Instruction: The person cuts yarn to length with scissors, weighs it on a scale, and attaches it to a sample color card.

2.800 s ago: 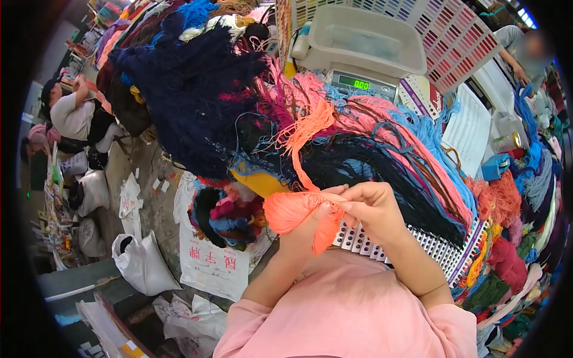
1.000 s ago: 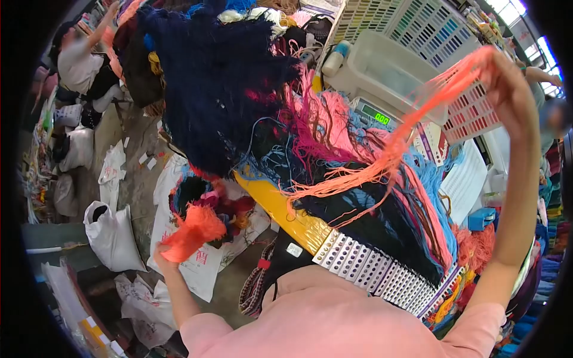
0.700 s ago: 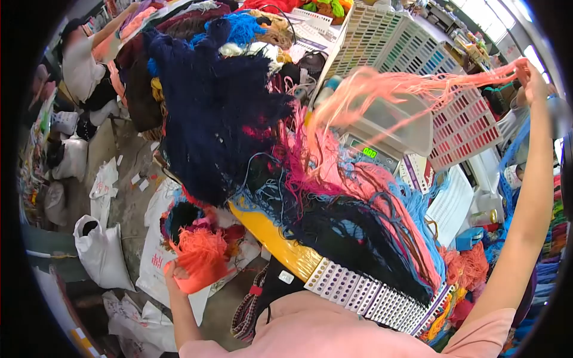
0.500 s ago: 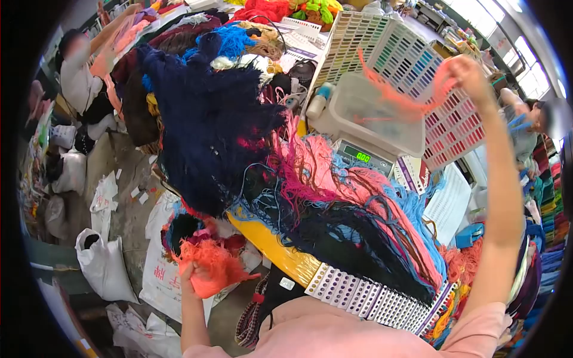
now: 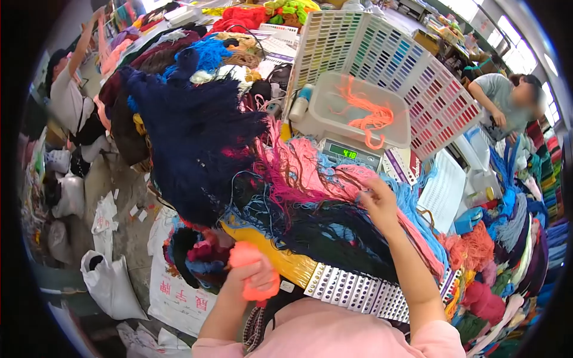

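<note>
My left hand [image 5: 258, 275] is closed around a bunch of coral-orange yarn [image 5: 246, 255], low in front of my body. Over the pink yarn [image 5: 352, 177] on the table hovers my right hand [image 5: 380, 206], fingers loosely bent and apart, with nothing visible in it. A loose coral strand bundle [image 5: 377, 113] lies inside a translucent plastic bin [image 5: 316, 122]. The bin rests on a digital scale [image 5: 361, 156] with lit green digits. Dark navy yarn [image 5: 191, 128] is heaped left of the pink yarn, and black yarn [image 5: 334, 230] lies below my right hand.
Behind the bin stands a folding colour sample chart [image 5: 418, 77]. A strip of thread sample cards [image 5: 358, 298] lines the near edge beside yellow tape [image 5: 274, 253]. White sacks [image 5: 113, 286] sit on the floor at left. Two people work nearby, a person [image 5: 504, 101] at right and another [image 5: 68, 98] at left.
The coral strands my right hand held over the bin now lie in it, and that hand has come down leftward. The scale no longer reads 0.00. My left hand moved right with its yarn.
</note>
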Action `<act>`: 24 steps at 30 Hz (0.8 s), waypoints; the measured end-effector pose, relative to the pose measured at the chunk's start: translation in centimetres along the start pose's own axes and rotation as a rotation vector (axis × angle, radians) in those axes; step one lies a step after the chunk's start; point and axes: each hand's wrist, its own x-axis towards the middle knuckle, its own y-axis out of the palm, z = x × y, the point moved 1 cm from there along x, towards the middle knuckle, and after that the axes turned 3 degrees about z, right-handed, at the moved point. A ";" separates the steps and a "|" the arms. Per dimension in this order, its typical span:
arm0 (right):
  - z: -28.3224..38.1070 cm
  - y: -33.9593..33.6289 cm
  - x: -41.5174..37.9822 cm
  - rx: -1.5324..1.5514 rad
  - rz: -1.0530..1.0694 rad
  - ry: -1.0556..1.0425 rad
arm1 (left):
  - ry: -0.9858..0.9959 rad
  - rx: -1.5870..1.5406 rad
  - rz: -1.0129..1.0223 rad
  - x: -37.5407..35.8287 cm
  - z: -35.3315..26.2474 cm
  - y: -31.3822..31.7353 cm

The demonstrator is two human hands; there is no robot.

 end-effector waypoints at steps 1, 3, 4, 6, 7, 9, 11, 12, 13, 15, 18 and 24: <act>-0.1 -0.2 -0.1 -0.058 -0.003 0.004 | -0.012 0.066 -0.069 1.2 0.4 0.6; -0.1 -0.7 0.8 -0.173 -0.004 0.008 | -0.028 0.199 -0.205 2.8 1.0 1.8; 0.2 -1.2 1.6 -0.303 -0.078 -0.067 | -0.032 0.215 -0.199 2.9 1.1 1.8; 1.2 -2.3 3.8 -0.567 -0.219 -0.217 | -0.036 0.240 -0.185 2.9 1.6 1.5; 1.2 -2.6 4.8 -0.624 -0.223 -0.244 | -0.018 0.226 -0.186 2.7 1.8 1.3; 1.1 -3.1 6.6 -0.734 -0.235 -0.295 | 0.016 0.205 -0.190 1.9 2.1 1.0; -0.2 -2.8 8.1 -0.848 -0.216 -0.364 | 0.039 0.207 -0.273 0.8 2.2 0.8; -1.1 -2.7 8.7 -0.908 -0.209 -0.397 | 0.047 0.210 -0.312 0.3 2.2 0.7; -1.8 -2.6 9.1 -0.942 -0.175 -0.402 | 0.044 0.190 -0.312 -0.3 2.1 0.4; -2.6 -2.5 9.6 -1.012 -0.108 -0.412 | 0.036 0.153 -0.309 -1.4 1.7 -0.3; -0.5 -0.3 9.0 -0.584 -0.065 -0.238 | 0.067 0.137 -0.388 -2.5 1.5 -0.8; 12.7 -0.4 9.3 0.462 0.603 0.287 | 0.051 0.089 -0.304 -1.5 1.5 -0.8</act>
